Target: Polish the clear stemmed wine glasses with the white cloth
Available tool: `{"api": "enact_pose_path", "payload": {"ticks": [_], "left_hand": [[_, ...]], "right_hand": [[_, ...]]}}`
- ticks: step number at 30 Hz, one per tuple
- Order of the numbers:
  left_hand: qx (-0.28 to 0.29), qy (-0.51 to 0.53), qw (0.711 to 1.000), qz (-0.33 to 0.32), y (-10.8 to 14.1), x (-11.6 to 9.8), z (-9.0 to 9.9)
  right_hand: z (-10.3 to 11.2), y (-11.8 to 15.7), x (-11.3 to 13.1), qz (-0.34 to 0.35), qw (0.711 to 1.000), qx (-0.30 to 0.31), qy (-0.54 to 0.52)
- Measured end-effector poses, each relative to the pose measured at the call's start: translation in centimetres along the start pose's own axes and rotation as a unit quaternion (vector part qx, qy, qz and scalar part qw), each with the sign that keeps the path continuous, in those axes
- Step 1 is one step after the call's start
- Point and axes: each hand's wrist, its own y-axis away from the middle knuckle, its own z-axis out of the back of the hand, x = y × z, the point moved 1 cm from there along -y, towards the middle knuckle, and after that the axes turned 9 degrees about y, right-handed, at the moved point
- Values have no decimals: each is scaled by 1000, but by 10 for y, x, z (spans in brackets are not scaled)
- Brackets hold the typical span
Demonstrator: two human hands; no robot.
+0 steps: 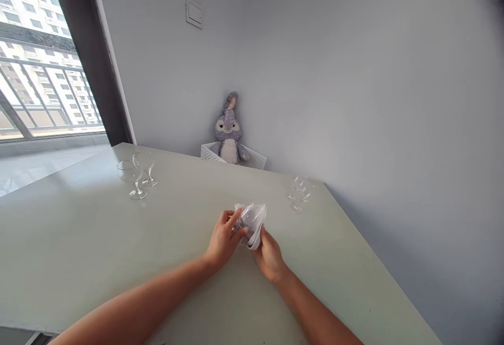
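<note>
Near the middle of the table, a clear glass (pixel 249 216) is partly wrapped in a white cloth or paper (pixel 255 233). My left hand (pixel 223 237) grips the glass from the left, with thumb and fingers on its near side. On the right, my right hand (pixel 270 255) is closed on the white wrapping, below the glass. Much of the glass is hidden by the wrapping and my fingers.
Two stemmed glasses (pixel 137 194) stand on the pale green table (pixel 189 192) at the left. Several small glasses (pixel 302 194) stand near its right back corner. Behind the table, a plush rabbit (pixel 228 132) sits in a white basket (pixel 258 160) against the walls.
</note>
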Motion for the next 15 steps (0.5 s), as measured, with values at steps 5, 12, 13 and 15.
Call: {"api": "enact_pose_path", "payload": {"ticks": [5, 12, 13, 15], "left_hand": [[15, 176, 984, 28, 9, -11, -5], [100, 541, 802, 234, 6, -19, -1], [99, 567, 781, 240, 5, -19, 0], [95, 590, 764, 242, 2, -20, 3]], "right_hand": [[-16, 14, 5, 80, 987, 71, 121], [-16, 14, 10, -47, 991, 112, 47], [-16, 14, 9, -61, 991, 112, 33], [-17, 12, 8, -80, 990, 111, 19]]}}
